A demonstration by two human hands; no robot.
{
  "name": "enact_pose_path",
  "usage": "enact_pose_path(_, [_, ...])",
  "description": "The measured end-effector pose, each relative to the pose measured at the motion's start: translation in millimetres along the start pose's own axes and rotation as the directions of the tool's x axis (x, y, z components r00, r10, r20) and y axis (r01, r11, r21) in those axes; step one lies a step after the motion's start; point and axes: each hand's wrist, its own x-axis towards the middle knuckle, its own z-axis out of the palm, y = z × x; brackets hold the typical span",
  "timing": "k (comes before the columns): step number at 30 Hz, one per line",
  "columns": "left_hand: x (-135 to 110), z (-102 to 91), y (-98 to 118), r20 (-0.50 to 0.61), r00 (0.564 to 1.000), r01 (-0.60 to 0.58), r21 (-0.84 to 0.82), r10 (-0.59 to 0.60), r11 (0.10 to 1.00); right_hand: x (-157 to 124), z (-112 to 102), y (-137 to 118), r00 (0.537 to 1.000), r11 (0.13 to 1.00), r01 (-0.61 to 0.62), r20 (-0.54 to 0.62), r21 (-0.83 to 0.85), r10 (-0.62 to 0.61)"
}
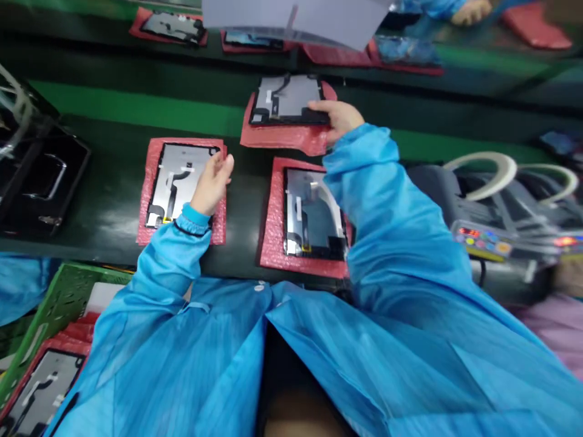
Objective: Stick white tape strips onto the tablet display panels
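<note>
At the far side of the bench, my right hand (pixel 342 118) grips the right edge of a flat display panel (pixel 296 97) with a red bubble-wrap sheet (pixel 282 137) under it. The thumb lies on the panel's grey back; the other fingers are mostly hidden below. My left hand (pixel 213 181) is over the right side of another display panel (pixel 182 176), fingers loosely bent and a little apart, with nothing visible in them. This panel lies on red bubble wrap (pixel 219 227). Between my arms, a third display panel (pixel 310 212) rests on its own red wrap (pixel 273 246), partly covered by my right sleeve.
More wrapped panels (pixel 173 27) stand along the back ledge, under a pale overhanging board (pixel 296 21). Machines with hoses and lit buttons (pixel 483 240) stand at right, a black fixture (pixel 40 176) at left. A green crate (pixel 40 309) holds panels. Co-workers' hands (pixel 471 11) show at the edges.
</note>
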Motion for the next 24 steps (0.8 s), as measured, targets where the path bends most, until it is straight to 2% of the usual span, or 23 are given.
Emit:
enact_pose_path(1, [0.8,10.9,4.0,0.052,0.997,0.059,-0.075,-0.056,0.995,-27.9,-10.0,4.4,0.995,0.984,-0.097,0.027,0.153,0.094])
enact_pose_path(2, [-0.9,20.7,7.9,0.105,0.990,0.105,-0.133,-0.091,0.985,-57.2,-19.5,11.2,0.991,0.954,-0.132,0.054,0.271,0.122])
enact_pose_path(3, [-4.8,29.4,11.3,0.158,0.982,0.133,-0.186,-0.104,0.974,-86.4,-27.8,20.5,0.994,0.937,-0.107,0.001,0.333,0.113])
enact_pose_path(6, [-24.9,51.1,12.9,0.276,0.961,0.126,-0.338,-0.030,0.933,-158.8,-43.8,58.9,0.984,0.937,-0.123,-0.084,0.328,0.159])
enact_pose_path(8, [-38.7,63.8,6.7,0.302,0.953,0.098,-0.369,0.019,0.924,-186.0,-49.0,86.1,0.979,0.944,-0.139,-0.101,0.298,0.176])
enact_pose_path(9, [-44.3,69.6,2.8,0.305,0.952,0.089,-0.333,0.018,0.939,-193.4,-51.1,97.7,0.979,0.952,-0.133,-0.115,0.275,0.170])
enact_pose_path(10, [-48.7,74.8,-0.6,0.303,0.953,0.080,-0.264,0.004,0.961,-197.6,-53.4,107.3,0.978,0.967,-0.121,-0.140,0.225,0.154])
enact_pose_path(12, [-54.1,82.7,-4.8,0.292,0.956,0.035,-0.060,-0.016,0.998,-201.3,-59.5,120.5,0.968,0.994,-0.106,-0.228,-0.007,0.101])
enact_pose_path(13, [-55.3,85.1,-5.2,0.284,0.959,-0.009,0.048,-0.005,0.999,-202.7,-63.5,125.0,0.957,0.980,-0.111,-0.285,-0.168,0.060])
enact_pose_path(15, [-55.0,87.3,-3.8,0.279,0.958,-0.121,0.213,0.058,0.970,-208.4,-73.4,132.4,0.927,0.896,-0.134,-0.374,-0.423,-0.038])
enact_pose_path(16, [-53.6,87.3,-2.9,0.282,0.955,-0.168,0.259,0.092,0.951,-213.2,-79.3,136.4,0.913,0.875,-0.134,-0.401,-0.466,-0.074])
enact_pose_path(17, [-51.4,86.8,-2.4,0.282,0.952,-0.199,0.286,0.116,0.937,-219.1,-85.5,141.0,0.892,0.889,-0.128,-0.442,-0.440,-0.090])
enact_pose_path(18, [-48.6,86.1,-2.7,0.278,0.952,-0.214,0.296,0.131,0.931,-225.6,-92.0,146.1,0.856,0.928,-0.122,-0.510,-0.352,-0.081])
enact_pose_path(19, [-45.3,85.4,-3.7,0.270,0.953,-0.218,0.296,0.138,0.930,-232.3,-98.8,151.5,0.800,0.969,-0.113,-0.598,-0.218,-0.041])
enact_pose_path(20, [-41.7,84.6,-5.4,0.264,0.954,-0.221,0.290,0.144,0.931,-238.5,-105.6,156.7,0.724,0.994,-0.094,-0.689,-0.058,0.029])
enact_pose_path(22, [-34.8,82.7,-9.3,0.259,0.952,-0.237,0.280,0.164,0.930,-247.6,-119.4,164.9,0.563,0.970,-0.016,-0.800,0.241,0.208])
enact_pose_path(23, [-32.1,81.1,-10.6,0.268,0.948,-0.251,0.284,0.174,0.926,-249.9,-126.0,167.3,0.508,0.938,0.038,-0.815,0.344,0.278])
enact_pose_path(24, [-29.9,78.9,-10.7,0.283,0.941,-0.270,0.297,0.185,0.916,-250.7,-132.0,168.2,0.487,0.906,0.087,-0.811,0.414,0.324])
